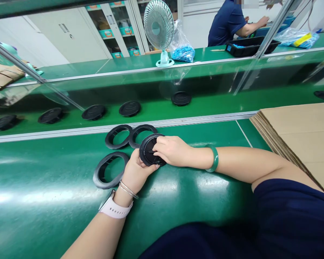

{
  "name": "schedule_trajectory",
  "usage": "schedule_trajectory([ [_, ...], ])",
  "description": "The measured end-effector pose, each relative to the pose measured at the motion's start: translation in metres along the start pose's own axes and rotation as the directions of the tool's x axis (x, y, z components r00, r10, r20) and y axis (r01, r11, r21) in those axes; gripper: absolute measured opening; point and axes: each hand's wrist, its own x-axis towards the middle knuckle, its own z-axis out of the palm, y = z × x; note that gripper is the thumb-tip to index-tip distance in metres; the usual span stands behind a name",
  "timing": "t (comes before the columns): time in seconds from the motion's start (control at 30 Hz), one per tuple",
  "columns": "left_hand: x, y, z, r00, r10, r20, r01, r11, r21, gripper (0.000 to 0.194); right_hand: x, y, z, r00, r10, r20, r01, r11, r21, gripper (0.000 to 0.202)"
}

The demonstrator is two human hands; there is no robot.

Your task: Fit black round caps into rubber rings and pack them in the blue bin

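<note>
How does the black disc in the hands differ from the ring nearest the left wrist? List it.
The disc is closed across its middle; the ring is open, showing green table through it. The disc is tilted up, gripped by the left hand and right hand; the ring lies flat, untouched. Both are black and round.

black rings on tabletop: 3 (118, 136) (142, 133) (110, 169)
black disc in hands: 1 (149, 151)
black discs on conveyor belt: 6, one cut by the right edge (94, 112)
fans: 1 (159, 27)
black trays: 1 (248, 46)
cardboard stacks: 1 (299, 133)
</note>
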Motion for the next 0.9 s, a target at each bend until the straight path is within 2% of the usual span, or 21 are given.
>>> schedule_trajectory([
  [0.1,-0.001,0.000,0.001,1.000,-0.009,-0.014,0.009,1.000,-0.017,0.074,0.001,-0.002,0.001,1.000,-0.006,0.019,0.006,1.000,-0.026,0.011],
  [0.23,-0.003,0.002,0.002,0.999,-0.017,-0.029,0.016,1.000,-0.016,0.071,0.004,-0.008,0.002,1.000,0.009,0.017,-0.008,0.999,-0.041,0.027],
  [0.33,-0.002,0.002,0.002,1.000,-0.019,-0.025,0.019,1.000,0.006,0.073,0.008,-0.011,0.000,0.997,0.023,0.076,-0.018,0.997,-0.070,0.022],
  [0.4,-0.001,0.001,0.002,0.999,-0.020,-0.025,0.020,1.000,0.004,0.075,0.008,-0.010,-0.002,0.997,0.004,0.074,0.001,0.997,-0.076,0.017],
  [0.5,0.002,-0.003,0.001,0.998,0.008,-0.059,-0.011,0.999,-0.043,0.078,0.007,-0.003,-0.003,0.996,0.007,-0.092,-0.005,1.000,0.026,0.020],
  [0.53,0.003,-0.004,0.000,0.997,0.027,-0.071,-0.031,0.998,-0.056,0.080,0.006,0.000,-0.001,0.982,0.067,-0.177,-0.050,0.994,0.097,0.027],
  [0.6,0.005,-0.007,-0.001,0.996,0.055,-0.076,-0.060,0.996,-0.066,0.083,0.006,0.008,0.003,0.917,0.278,-0.286,-0.198,0.940,0.278,0.041],
  [0.67,0.006,-0.010,-0.004,0.996,0.064,-0.054,-0.068,0.996,-0.064,0.085,0.009,0.017,0.010,0.863,0.467,-0.193,-0.341,0.821,0.458,0.037],
  [0.77,0.005,-0.013,-0.007,0.995,0.091,-0.039,-0.091,0.996,-0.008,0.086,0.014,0.024,0.018,0.830,0.556,0.045,-0.464,0.644,0.609,0.008],
  [0.8,0.004,-0.013,-0.007,0.993,0.112,-0.040,-0.111,0.993,0.027,0.085,0.015,0.025,0.020,0.822,0.564,0.078,-0.476,0.605,0.638,0.004],
  [0.9,0.000,-0.013,-0.007,0.984,0.173,-0.046,-0.168,0.980,0.103,0.070,0.016,0.022,0.020,0.804,0.591,0.056,-0.461,0.562,0.687,0.014],
])
